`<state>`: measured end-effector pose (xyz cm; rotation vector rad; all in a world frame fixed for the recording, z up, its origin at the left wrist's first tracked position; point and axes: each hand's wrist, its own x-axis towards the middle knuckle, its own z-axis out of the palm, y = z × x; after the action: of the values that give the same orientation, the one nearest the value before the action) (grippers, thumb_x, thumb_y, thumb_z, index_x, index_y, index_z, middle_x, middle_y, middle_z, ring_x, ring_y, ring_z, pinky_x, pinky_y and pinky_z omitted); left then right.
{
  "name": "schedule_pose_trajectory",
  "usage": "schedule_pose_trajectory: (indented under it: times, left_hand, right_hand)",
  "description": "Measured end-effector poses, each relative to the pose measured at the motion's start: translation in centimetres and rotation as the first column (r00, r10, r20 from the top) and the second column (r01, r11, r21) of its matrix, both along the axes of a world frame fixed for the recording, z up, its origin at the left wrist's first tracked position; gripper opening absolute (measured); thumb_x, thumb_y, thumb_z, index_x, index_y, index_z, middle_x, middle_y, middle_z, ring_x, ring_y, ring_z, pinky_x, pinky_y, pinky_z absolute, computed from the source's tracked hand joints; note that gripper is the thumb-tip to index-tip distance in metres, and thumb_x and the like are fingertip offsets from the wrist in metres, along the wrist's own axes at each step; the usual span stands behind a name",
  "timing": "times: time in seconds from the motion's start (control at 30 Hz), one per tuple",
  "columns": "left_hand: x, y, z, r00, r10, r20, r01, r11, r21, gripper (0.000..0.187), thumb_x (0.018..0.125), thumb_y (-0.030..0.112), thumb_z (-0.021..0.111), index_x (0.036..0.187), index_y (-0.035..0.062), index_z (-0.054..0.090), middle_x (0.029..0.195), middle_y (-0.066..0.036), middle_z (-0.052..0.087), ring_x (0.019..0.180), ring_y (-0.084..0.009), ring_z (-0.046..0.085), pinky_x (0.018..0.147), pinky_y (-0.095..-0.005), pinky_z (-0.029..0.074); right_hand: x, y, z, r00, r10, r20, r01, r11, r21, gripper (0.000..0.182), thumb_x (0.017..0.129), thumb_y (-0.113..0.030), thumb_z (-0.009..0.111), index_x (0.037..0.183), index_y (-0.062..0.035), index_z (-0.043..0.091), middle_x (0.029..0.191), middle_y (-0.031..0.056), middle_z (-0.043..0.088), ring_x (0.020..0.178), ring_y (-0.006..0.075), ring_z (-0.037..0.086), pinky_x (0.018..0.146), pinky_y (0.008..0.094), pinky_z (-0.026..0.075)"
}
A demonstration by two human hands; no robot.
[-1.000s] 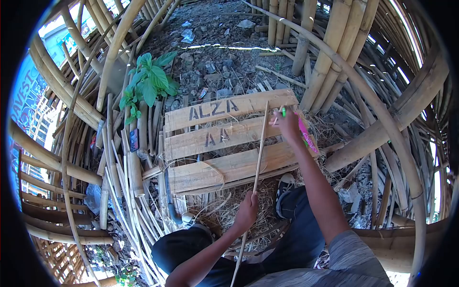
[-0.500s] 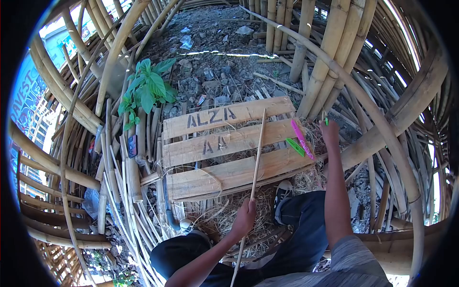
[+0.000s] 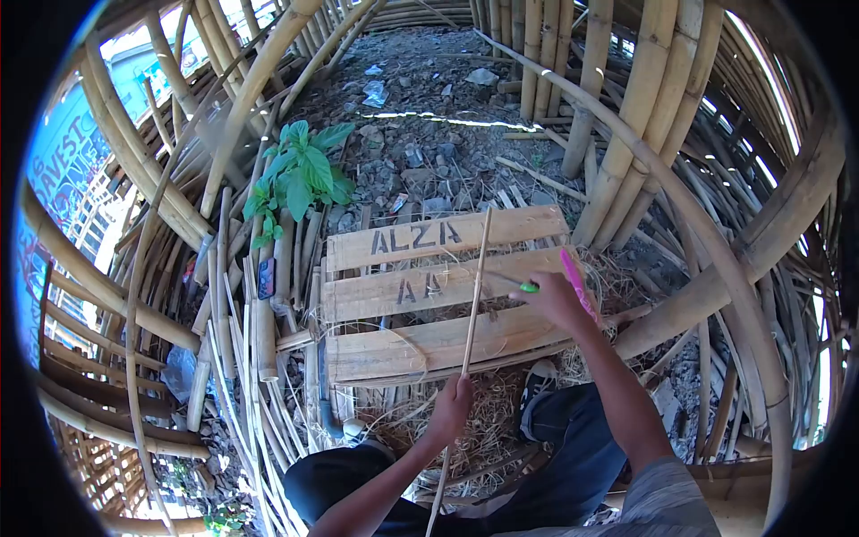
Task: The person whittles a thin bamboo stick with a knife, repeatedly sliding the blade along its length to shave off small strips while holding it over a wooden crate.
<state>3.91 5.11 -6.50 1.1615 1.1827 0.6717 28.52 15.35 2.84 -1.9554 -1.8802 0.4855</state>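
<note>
My left hand [image 3: 450, 412] is closed around a long, thin bamboo stick [image 3: 475, 309], which slants up across the wooden slatted crate top [image 3: 358, 351]. In my right hand [image 3: 559, 300] is a knife with a green handle [image 3: 530, 287]. Its thin, dark blade points left, close to the stick; whether it touches cannot be told. Just beyond that hand, a pink object [image 3: 570, 267] with markings lies on the right end of the slats. Stencilled letters show on the upper two slats. The green piece seen earlier beside the pink object is hidden behind my right hand.
Bamboo poles [image 3: 644, 107] stand and lean all around, with a thick one [image 3: 707, 291] crossing at the right. A leafy green plant [image 3: 304, 174] grows at the left. Near it a phone [image 3: 267, 277] rests on bamboo. Straw shavings [image 3: 483, 421] cover the ground by my feet.
My right hand has swung left with the knife, from beyond the crate's right end to near the stick. My left hand keeps its hold. The view has shifted slightly.
</note>
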Motion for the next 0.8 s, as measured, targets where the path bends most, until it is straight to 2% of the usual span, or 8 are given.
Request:
schedule_pose_trajectory:
  times: [0.13,0.3,0.4,0.5,0.57,0.7,0.77,0.8]
  left_hand:
    - [-0.2,0.8,1.8,0.998,0.048,0.026,-0.048,0.999,0.008,0.032,0.100,0.033,0.034,0.081,0.0086,0.044,0.059,0.003,0.037,0.045,-0.0070,0.034,0.040,-0.0232,0.028]
    - [-0.8,1.5,3.0,0.997,0.056,0.055,-0.055,0.998,-0.011,0.031,0.099,0.032,0.036,0.081,0.0085,0.043,0.059,0.001,0.038,0.045,-0.0074,0.035,0.040,-0.0238,0.030]
    - [-0.9,1.5,4.2,0.995,0.071,0.075,-0.068,0.997,-0.037,0.031,0.099,0.031,0.037,0.080,0.0081,0.043,0.059,0.001,0.039,0.046,-0.0077,0.036,0.041,-0.0238,0.031]
    - [-1.1,1.5,4.4,0.996,0.074,0.042,-0.073,0.997,-0.017,0.031,0.099,0.030,0.037,0.079,0.0073,0.042,0.059,0.001,0.041,0.046,-0.0083,0.037,0.042,-0.0253,0.031]
    - [-1.3,1.3,4.1,0.996,0.063,-0.064,-0.055,0.990,0.127,0.033,0.099,0.030,0.037,0.079,0.0048,0.042,0.058,-0.003,0.043,0.047,-0.0128,0.041,0.045,-0.0304,0.034]
    - [-1.6,0.5,5.8,0.981,0.062,-0.182,-0.032,0.986,0.163,0.035,0.099,0.031,0.036,0.080,0.0025,0.042,0.058,-0.007,0.044,0.049,-0.0179,0.044,0.049,-0.0354,0.036]
    - [-1.7,-0.3,5.4,0.974,0.040,-0.223,0.009,0.977,0.214,0.037,0.098,0.034,0.036,0.087,0.0001,0.043,0.056,-0.019,0.048,0.050,-0.0358,0.049,0.051,-0.0458,0.037]
    - [-1.5,-1.1,5.2,0.973,0.033,-0.227,0.015,0.978,0.209,0.037,0.098,0.034,0.036,0.087,0.0001,0.043,0.056,-0.019,0.048,0.050,-0.0358,0.049,0.051,-0.0458,0.037]
  right_hand:
    - [-2.7,-0.7,0.6,0.980,0.127,-0.154,-0.130,0.991,-0.013,0.045,0.085,-0.042,0.060,0.089,0.0031,0.062,0.068,0.0201,0.061,0.070,0.0369,0.062,0.065,0.0431,0.048]
    - [-3.9,-1.3,-0.6,0.966,0.250,-0.065,-0.245,0.966,0.077,0.045,0.089,-0.043,0.054,0.098,0.0016,0.059,0.070,0.0225,0.061,0.074,0.0402,0.061,0.065,0.0452,0.047]
    - [-4.8,-1.7,-1.0,0.967,0.255,0.012,-0.256,0.967,0.017,0.044,0.090,-0.042,0.053,0.092,0.0016,0.059,0.067,0.0228,0.059,0.071,0.0406,0.061,0.064,0.0467,0.047]
    - [-6.2,-2.5,-1.2,0.936,0.339,-0.091,-0.343,0.939,-0.033,0.042,0.091,-0.041,0.050,0.085,0.0005,0.057,0.063,0.0223,0.057,0.067,0.0412,0.059,0.062,0.0484,0.046]
    - [-6.9,-3.0,-1.3,0.880,0.475,0.013,-0.474,0.876,0.088,0.043,0.092,-0.040,0.048,0.079,0.0000,0.055,0.059,0.0207,0.056,0.062,0.0408,0.058,0.059,0.0482,0.045]
    - [-6.9,-3.1,-1.4,0.866,0.500,0.028,-0.499,0.856,0.138,0.042,0.093,-0.040,0.047,0.077,-0.0013,0.054,0.058,0.0190,0.056,0.058,0.0399,0.057,0.055,0.0466,0.045]
    - [-6.1,-2.8,-2.0,0.822,0.555,0.127,-0.569,0.797,0.203,0.042,0.093,-0.039,0.047,0.075,-0.0021,0.055,0.057,0.0167,0.057,0.055,0.0380,0.058,0.052,0.0459,0.045]
    - [-5.1,-1.8,-1.9,0.826,0.551,0.121,-0.564,0.801,0.202,0.042,0.093,-0.039,0.047,0.075,-0.0021,0.055,0.057,0.0167,0.057,0.055,0.0380,0.058,0.052,0.0459,0.045]
